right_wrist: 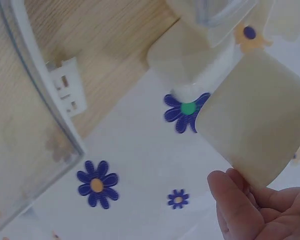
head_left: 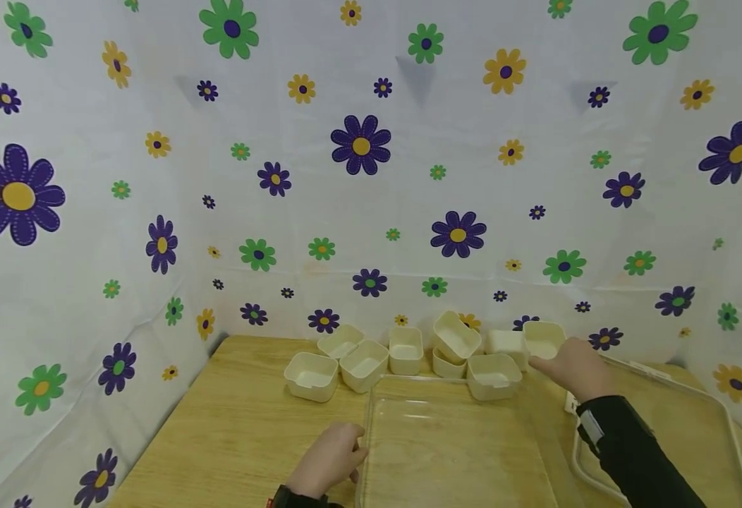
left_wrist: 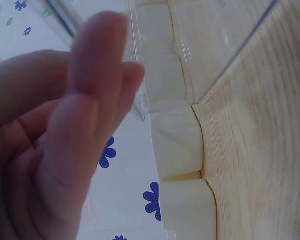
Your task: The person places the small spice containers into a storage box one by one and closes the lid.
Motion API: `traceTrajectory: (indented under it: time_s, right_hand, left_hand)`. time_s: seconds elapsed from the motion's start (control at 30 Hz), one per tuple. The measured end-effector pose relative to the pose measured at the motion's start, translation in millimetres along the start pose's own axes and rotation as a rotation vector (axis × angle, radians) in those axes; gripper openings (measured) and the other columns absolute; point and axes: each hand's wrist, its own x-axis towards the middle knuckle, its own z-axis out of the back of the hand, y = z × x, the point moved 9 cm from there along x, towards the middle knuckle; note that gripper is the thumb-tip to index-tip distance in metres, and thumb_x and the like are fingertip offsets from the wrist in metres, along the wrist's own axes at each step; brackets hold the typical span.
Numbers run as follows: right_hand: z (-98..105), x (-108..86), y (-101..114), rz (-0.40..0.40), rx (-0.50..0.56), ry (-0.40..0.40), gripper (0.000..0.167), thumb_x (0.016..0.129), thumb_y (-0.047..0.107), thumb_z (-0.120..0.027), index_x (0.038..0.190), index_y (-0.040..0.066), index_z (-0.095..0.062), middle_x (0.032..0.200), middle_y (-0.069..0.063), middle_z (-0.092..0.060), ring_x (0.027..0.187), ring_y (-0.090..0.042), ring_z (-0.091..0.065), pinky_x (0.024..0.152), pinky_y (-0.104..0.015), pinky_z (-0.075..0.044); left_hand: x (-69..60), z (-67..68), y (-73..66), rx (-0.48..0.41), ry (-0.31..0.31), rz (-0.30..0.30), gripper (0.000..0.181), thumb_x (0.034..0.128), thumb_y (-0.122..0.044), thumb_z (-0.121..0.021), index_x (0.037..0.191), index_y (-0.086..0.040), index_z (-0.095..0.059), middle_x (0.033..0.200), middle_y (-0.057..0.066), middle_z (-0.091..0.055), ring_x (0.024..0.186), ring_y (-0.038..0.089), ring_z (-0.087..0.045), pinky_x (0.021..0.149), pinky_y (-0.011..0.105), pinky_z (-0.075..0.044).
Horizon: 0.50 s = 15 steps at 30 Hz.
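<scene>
My right hand (head_left: 577, 370) pinches the near edge of a small cream plastic container (head_left: 544, 340), which is raised and tilted at the back right. Its smooth outer face fills much of the right wrist view. With bent fingers, my left hand (head_left: 329, 458) holds the left rim of a large clear plastic bin (head_left: 418, 409). In the left wrist view the fingers (left_wrist: 102, 55) cover part of that rim, so the exact contact is partly hidden. Several cream containers (head_left: 312, 376) stand behind the bin, some upright, one tipped onto another (head_left: 456, 337).
A clear lid (head_left: 669, 423) with white clips lies on the wooden table (head_left: 212, 423), right of the bin. A flower-patterned sheet (head_left: 320, 204) hangs behind the containers and along the sides of the table. My right forearm crosses above the lid.
</scene>
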Motion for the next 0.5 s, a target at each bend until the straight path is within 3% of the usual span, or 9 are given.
traceTrajectory:
  time_s: [0.13,0.37,0.5]
  right_hand:
    - [-2,-5.6,14,0.018,-0.020,0.005,0.050,0.073,0.042,-0.062,0.052,0.009,-0.030,0.054,0.000,-0.024,0.045,-0.013,-0.028,0.043,-0.026,-0.023]
    - [-17,-17.7,39,0.075,-0.047,0.030,0.049,0.069,0.039,-0.065,0.076,-0.005,-0.045,0.064,-0.008,-0.040,0.052,-0.018,-0.040,0.044,-0.027,-0.029]
    - [-25,-27.9,58,0.128,-0.041,0.031,0.046,0.066,0.036,-0.067,0.077,-0.004,-0.048,0.062,-0.006,-0.041,0.051,-0.018,-0.040,0.044,-0.027,-0.028]
  left_hand:
    - [-0.7,-0.2,-1.5,0.002,-0.012,-0.007,0.015,0.0832,-0.001,-0.054,0.070,-0.005,-0.049,0.051,0.000,-0.045,0.041,0.010,-0.052,0.039,0.021,-0.032]
    - [-0.5,0.3,-1.9,0.017,-0.019,-0.010,0.016,0.0830,-0.001,-0.054,0.068,-0.006,-0.049,0.051,0.000,-0.045,0.041,0.009,-0.051,0.043,0.022,-0.037]
    - [-0.4,0.4,-2.3,0.016,-0.023,-0.017,0.018,0.0827,-0.001,-0.054,0.067,-0.006,-0.047,0.051,0.000,-0.045,0.040,0.009,-0.051,0.044,0.023,-0.039]
